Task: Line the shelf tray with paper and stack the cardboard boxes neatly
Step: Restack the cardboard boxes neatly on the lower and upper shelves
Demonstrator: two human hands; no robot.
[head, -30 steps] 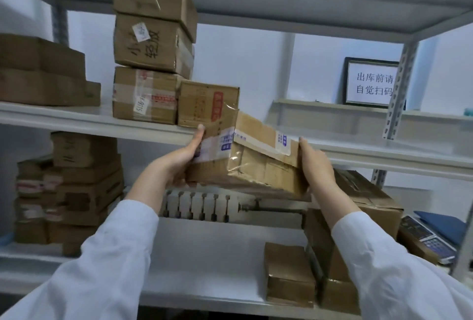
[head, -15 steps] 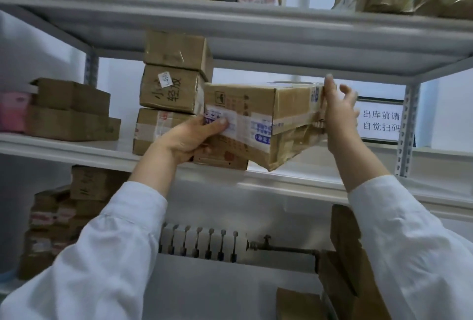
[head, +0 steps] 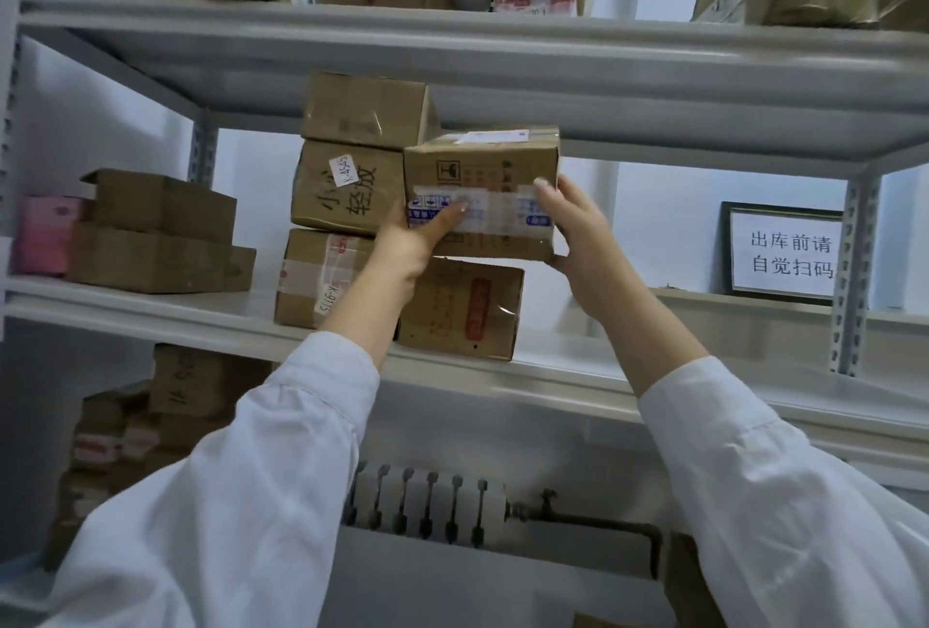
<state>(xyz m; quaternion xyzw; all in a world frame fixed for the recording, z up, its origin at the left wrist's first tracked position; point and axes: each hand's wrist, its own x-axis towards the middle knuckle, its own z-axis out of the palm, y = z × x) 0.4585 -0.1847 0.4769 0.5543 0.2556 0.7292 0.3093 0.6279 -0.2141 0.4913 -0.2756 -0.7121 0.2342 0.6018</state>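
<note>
The taped box [head: 495, 160] is gripped by curled fingers [head: 543, 185], left hand [head: 420, 238] at its lower left, right hand [head: 573, 225] at its right edge; tilted half a second ago, it has been levelled onto the lower box [head: 462, 310], just beside the stack [head: 352, 185]; only release seems left.

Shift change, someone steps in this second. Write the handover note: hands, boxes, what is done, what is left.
Left hand: grips the taped box at its lower left corner, thumb across the front.
Right hand: grips the box's right end.
Taped box: level, on or just above the red-label box on the middle shelf, beside the three-box stack. Whether it is fully set down is unclear.
Done: box is at its spot.
Left: release it, square it up, stack any other loose boxes. No paper lining is visible, so check that.
</note>
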